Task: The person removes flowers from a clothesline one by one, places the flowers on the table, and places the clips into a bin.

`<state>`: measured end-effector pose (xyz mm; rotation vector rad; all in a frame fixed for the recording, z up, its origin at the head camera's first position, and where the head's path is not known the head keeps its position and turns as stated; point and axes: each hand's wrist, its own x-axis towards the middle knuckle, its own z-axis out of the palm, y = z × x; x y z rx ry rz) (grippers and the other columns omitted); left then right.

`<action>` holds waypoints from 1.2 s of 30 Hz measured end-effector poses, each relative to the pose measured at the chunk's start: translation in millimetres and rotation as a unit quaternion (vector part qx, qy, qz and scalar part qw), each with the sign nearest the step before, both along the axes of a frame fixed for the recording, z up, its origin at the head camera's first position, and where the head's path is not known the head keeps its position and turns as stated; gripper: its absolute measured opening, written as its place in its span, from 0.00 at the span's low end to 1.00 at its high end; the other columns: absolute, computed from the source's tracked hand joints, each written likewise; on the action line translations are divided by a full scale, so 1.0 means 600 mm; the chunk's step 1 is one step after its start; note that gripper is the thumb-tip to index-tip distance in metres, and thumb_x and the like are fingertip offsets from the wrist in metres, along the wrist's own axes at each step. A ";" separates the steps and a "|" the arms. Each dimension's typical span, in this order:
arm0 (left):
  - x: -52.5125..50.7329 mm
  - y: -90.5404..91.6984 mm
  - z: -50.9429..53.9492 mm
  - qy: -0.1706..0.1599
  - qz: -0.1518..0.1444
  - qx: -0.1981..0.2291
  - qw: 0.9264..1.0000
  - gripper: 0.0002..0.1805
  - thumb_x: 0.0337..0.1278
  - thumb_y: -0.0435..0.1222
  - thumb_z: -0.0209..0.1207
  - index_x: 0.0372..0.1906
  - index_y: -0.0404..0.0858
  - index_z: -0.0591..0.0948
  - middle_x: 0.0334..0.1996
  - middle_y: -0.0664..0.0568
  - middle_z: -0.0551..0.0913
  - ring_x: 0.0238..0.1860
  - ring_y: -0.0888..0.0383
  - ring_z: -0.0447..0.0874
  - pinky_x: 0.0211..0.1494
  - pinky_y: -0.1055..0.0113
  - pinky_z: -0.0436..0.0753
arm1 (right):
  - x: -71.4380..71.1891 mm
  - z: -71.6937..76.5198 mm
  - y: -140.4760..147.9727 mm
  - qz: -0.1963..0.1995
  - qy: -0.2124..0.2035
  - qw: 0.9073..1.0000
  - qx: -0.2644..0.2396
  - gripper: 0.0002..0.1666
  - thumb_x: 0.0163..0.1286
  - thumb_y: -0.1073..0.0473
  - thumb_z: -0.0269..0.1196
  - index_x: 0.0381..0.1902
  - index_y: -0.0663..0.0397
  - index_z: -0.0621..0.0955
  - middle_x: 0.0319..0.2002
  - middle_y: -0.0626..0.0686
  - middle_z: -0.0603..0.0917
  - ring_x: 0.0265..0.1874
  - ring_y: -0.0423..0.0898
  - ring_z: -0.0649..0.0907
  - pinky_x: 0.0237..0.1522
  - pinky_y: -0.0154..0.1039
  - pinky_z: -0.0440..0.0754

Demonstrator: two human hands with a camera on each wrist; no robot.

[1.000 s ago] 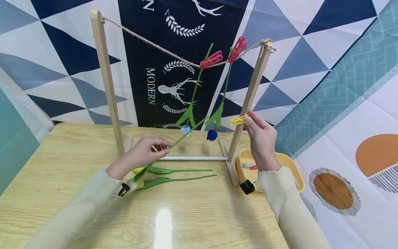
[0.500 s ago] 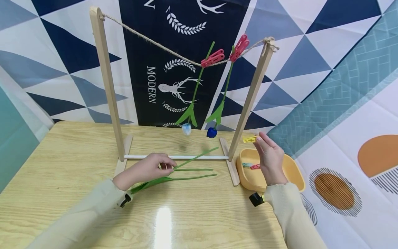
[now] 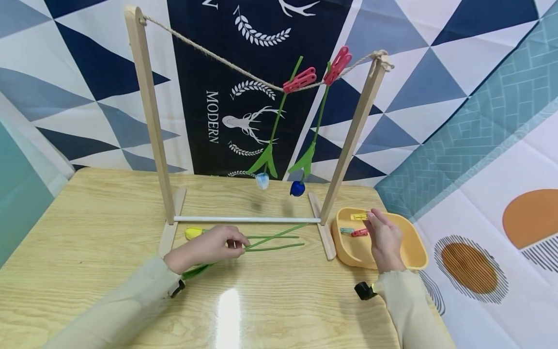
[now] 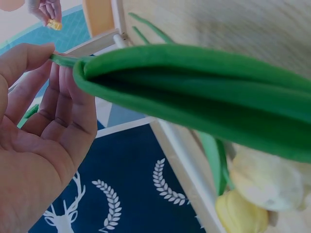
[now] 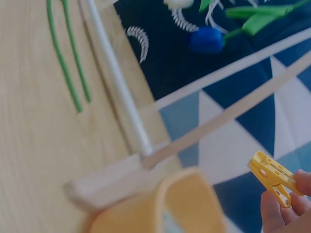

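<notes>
In the head view my left hand (image 3: 218,246) pinches a green flower stem (image 3: 279,236) low over the table; the left wrist view shows its long green leaf (image 4: 194,87) beside the thumb. Under it lie two more stems, with a yellow bloom (image 3: 193,233) at the left. My right hand (image 3: 384,241) holds a yellow clothespin (image 5: 272,174) by its handles above the yellow basket (image 3: 417,247). Two red clothespins (image 3: 300,80) (image 3: 338,65) clip two stems to the rope, a pale blue flower (image 3: 262,181) and a dark blue flower (image 3: 297,188) hanging head down.
A wooden frame with upright posts (image 3: 150,116) (image 3: 355,135) carries the sagging rope (image 3: 213,56). A white bar (image 3: 248,219) joins its feet. Inside the basket lie a light blue clothespin (image 3: 347,230) and a red one (image 3: 360,233).
My left hand has lowered with its stem toward the table and moved slightly right. My right hand, still holding the yellow clothespin, has gone down and right, from beside the post to over the basket.
</notes>
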<state>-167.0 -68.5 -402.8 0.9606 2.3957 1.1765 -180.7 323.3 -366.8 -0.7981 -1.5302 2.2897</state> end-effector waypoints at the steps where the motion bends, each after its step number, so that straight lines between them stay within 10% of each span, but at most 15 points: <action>1: 0.000 0.000 -0.003 -0.002 -0.001 -0.002 1.000 0.11 0.59 0.31 0.56 0.43 0.38 0.84 0.33 0.57 0.81 0.32 0.68 0.74 0.36 0.74 0.78 | 0.001 -0.005 0.004 -0.001 -0.007 1.000 -0.002 0.08 0.61 0.69 0.62 0.32 0.51 0.84 0.36 0.43 0.82 0.37 0.35 0.84 0.45 0.26 0.80; 8: 0.004 0.003 -0.029 -0.020 -0.005 -0.011 1.000 0.11 0.58 0.32 0.56 0.44 0.36 0.84 0.31 0.58 0.80 0.29 0.67 0.73 0.33 0.73 0.77 | 0.004 -0.039 0.028 -0.017 -0.042 0.999 0.005 0.28 0.63 0.70 0.60 0.61 0.64 0.71 0.29 0.41 0.83 0.32 0.36 0.84 0.43 0.27 0.81; 20: 0.005 0.014 -0.063 -0.032 -0.023 -0.017 0.999 0.10 0.60 0.31 0.55 0.44 0.36 0.84 0.32 0.56 0.80 0.30 0.68 0.73 0.33 0.73 0.76 | -0.002 -0.069 0.047 -0.033 -0.092 0.995 -0.003 0.23 0.62 0.70 0.59 0.56 0.58 0.76 0.49 0.48 0.78 0.35 0.35 0.83 0.47 0.27 0.79; 25: 0.004 0.017 -0.076 -0.035 -0.025 -0.022 0.999 0.11 0.62 0.33 0.56 0.45 0.37 0.84 0.33 0.56 0.80 0.31 0.67 0.73 0.34 0.73 0.76 | -0.008 -0.073 0.047 0.005 -0.125 0.992 0.035 0.33 0.65 0.69 0.56 0.67 0.64 0.62 0.63 0.53 0.68 0.35 0.33 0.81 0.50 0.26 0.77; 36: 0.001 0.023 -0.097 -0.026 -0.025 -0.029 0.999 0.10 0.60 0.34 0.58 0.45 0.37 0.84 0.35 0.54 0.82 0.34 0.66 0.76 0.38 0.73 0.76 | -0.013 -0.076 0.057 0.121 -0.184 0.974 0.055 0.33 0.67 0.70 0.53 0.69 0.62 0.59 0.51 0.51 0.73 0.33 0.34 0.82 0.54 0.30 0.76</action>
